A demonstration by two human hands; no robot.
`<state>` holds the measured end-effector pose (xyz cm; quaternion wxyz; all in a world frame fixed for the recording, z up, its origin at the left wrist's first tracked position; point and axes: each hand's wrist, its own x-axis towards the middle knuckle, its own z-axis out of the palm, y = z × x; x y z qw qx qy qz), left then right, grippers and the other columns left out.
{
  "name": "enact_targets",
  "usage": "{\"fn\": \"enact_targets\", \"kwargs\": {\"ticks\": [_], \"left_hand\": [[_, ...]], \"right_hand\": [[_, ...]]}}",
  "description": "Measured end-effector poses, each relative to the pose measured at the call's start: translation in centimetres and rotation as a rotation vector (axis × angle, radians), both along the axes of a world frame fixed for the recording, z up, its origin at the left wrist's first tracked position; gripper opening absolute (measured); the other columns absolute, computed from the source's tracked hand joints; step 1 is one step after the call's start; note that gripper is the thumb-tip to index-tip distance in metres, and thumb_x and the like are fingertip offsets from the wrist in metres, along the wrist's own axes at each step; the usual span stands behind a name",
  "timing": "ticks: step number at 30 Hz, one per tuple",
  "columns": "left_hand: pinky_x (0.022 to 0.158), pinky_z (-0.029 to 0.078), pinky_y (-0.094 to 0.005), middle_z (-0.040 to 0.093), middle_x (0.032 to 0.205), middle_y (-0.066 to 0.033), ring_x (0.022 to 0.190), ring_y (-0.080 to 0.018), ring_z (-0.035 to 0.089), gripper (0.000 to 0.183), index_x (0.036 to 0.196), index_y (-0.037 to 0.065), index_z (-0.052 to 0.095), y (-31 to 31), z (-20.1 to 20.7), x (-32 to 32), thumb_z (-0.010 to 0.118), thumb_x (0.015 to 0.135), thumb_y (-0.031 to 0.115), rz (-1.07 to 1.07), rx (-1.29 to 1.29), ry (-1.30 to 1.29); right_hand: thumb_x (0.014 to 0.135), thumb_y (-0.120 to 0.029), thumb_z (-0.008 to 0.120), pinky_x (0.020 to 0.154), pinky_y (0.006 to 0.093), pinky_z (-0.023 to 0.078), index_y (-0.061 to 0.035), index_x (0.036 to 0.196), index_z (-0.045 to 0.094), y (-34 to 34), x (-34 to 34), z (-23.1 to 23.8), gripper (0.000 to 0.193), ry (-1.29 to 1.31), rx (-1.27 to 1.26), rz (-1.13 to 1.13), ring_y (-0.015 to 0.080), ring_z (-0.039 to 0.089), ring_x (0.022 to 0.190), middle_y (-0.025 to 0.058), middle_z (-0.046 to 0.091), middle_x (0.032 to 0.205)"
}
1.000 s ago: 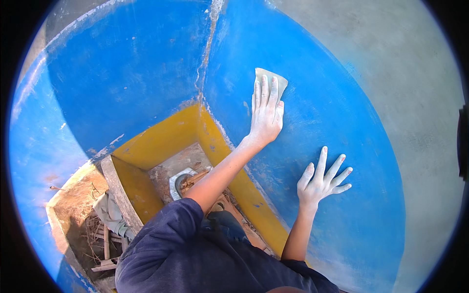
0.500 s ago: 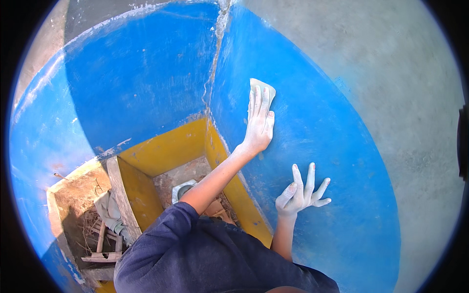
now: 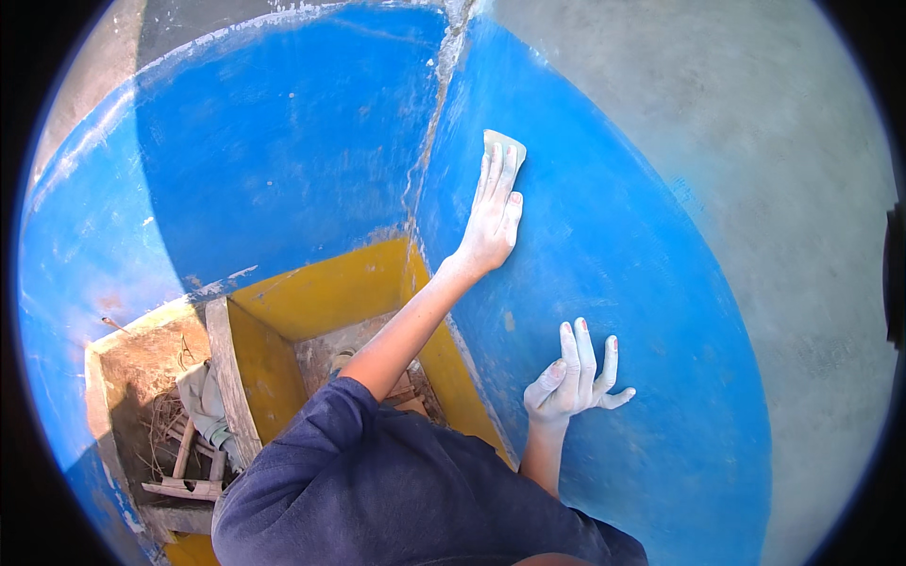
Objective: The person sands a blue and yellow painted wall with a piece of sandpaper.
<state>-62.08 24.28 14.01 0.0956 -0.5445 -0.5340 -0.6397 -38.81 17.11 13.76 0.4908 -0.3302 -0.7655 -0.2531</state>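
Observation:
My left hand (image 3: 491,222), coated in white dust, presses a pale piece of sandpaper (image 3: 507,143) flat against the blue wall (image 3: 623,255) just right of the corner. Its fingers lie together over the sheet, and the upper edge sticks out past the fingertips. Lower and to the right, my right hand (image 3: 573,377) is just as dusty and holds nothing. Those fingers are spread and slightly bent, with the fingertips at the same wall; whether all of them touch it I cannot tell.
A cracked, chipped corner seam (image 3: 436,123) joins the two blue walls. Below it is a yellow-walled compartment (image 3: 321,283) with debris inside. A wooden-looking divider edge (image 3: 231,377) separates it from a bay holding a grey cloth (image 3: 203,406), twigs and a broken wooden frame (image 3: 184,486). Bare grey wall (image 3: 802,189) lies right.
My left hand has slid up the wall with the sandpaper, closer to the corner. My right hand has shifted slightly left and its fingers have changed their spread. The view has turned a little.

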Motion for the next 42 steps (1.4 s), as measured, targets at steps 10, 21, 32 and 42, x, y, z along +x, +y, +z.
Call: {"fn": "enact_targets", "kwargs": {"ticks": [10,21,32,42], "left_hand": [[0.120,0.002,-0.0591,0.005,0.164,-0.0276,0.149,-0.0524,-0.001,0.064,0.159,0.004,0.015,1.1,-3.4,-3.0,0.039,0.101,0.016,-0.144,-0.035,0.028],[0.113,0.002,-0.0720,0.005,0.161,-0.0347,0.145,-0.0610,-0.003,0.067,0.157,-0.001,0.023,1.7,-7.1,-9.8,0.047,0.098,0.021,-0.340,-0.199,0.163],[0.109,0.001,-0.0769,0.002,0.164,-0.0270,0.144,-0.0615,-0.003,0.072,0.160,0.012,0.020,6.6,5.3,-11.8,0.052,0.098,0.029,-0.248,0.035,0.335],[0.109,0.004,-0.0766,-0.002,0.163,-0.0294,0.143,-0.0641,-0.004,0.073,0.160,0.009,0.014,4.9,8.3,-12.5,0.051,0.099,0.022,-0.299,-0.011,0.430]], "right_hand": [[0.105,-0.031,0.031,0.119,0.0524,-0.015,-0.0174,0.124,0.070,3.3,-9.6,0.0,0.046,-0.019,-0.022,-0.130,0.0289,0.025,0.150,0.0057,0.059,0.142],[0.103,-0.026,0.043,0.116,0.0563,-0.017,-0.0149,0.144,0.054,5.8,-21.0,-3.0,0.044,0.009,-0.244,-0.371,0.0386,0.001,0.154,0.0164,0.027,0.162],[0.094,-0.018,0.059,0.116,0.0605,0.018,-0.0171,0.141,0.057,1.6,-19.6,-14.1,0.048,0.111,-0.470,-0.582,0.0368,0.038,0.141,0.0165,0.044,0.152],[0.101,-0.020,0.049,0.118,0.0600,0.006,-0.0047,0.147,0.046,3.3,-16.3,-5.6,0.049,0.161,-0.158,-0.832,0.0458,0.016,0.149,0.0268,0.024,0.160]]}}
